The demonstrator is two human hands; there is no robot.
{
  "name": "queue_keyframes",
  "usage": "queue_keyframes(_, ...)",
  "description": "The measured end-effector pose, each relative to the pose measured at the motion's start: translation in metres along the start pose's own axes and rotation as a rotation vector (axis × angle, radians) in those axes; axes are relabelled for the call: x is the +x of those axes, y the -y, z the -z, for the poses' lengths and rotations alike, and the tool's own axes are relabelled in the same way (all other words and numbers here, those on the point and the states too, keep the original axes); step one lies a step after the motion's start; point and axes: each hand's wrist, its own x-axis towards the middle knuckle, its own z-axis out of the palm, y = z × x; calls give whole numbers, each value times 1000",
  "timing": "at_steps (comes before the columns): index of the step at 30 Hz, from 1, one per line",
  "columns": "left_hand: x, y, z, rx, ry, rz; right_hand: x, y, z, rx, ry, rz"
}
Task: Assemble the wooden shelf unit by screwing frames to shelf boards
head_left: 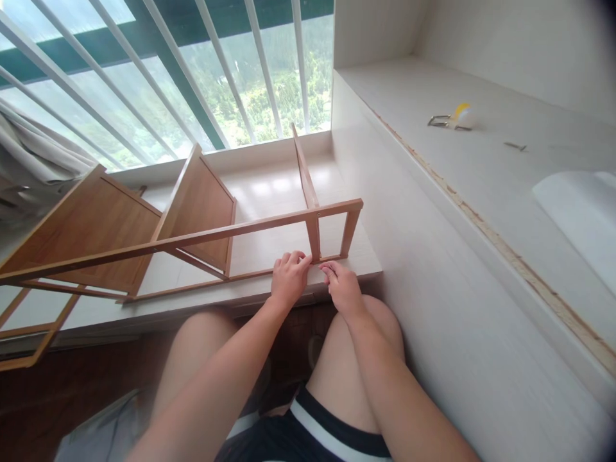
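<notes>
The big window (279, 80) has white bars, with green trees outside. On the right is a big white cabinet (409, 212), and its edge looks rough and chipped. The brown wooden rack (260, 226) lies on its side on the white ledge (260, 186), just under the window. 2 wide boards show in it. A gray curtain (38, 144) hangs at the far left. A white sheet (582, 218) lies on top of the cabinet.

The left hand (289, 279) has bent fingers, part open, touching the rack's low rail by a short post. I cannot tell how hard it holds. The right hand (344, 287) is just beside it, almost closed, with fingertips pinched together near the same post. I cannot tell what small thing is in them.

A yellow and metal clip (459, 115) and a tiny metal piece (514, 146) lie on the cabinet.
</notes>
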Motion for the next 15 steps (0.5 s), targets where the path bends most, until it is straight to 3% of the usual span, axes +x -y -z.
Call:
queue_keyframes(4, -1, -1, 1, -1, 0, -1, 7, -3, 4, 104, -46, -33)
queue_keyframes(8, -2, -1, 0, -1, -7, 4, 11, -8, 6, 117, -8, -19)
queue_keyframes(15, -3, -1, 0, -18, -19, 0, 15, -10, 18, -95, 55, 176)
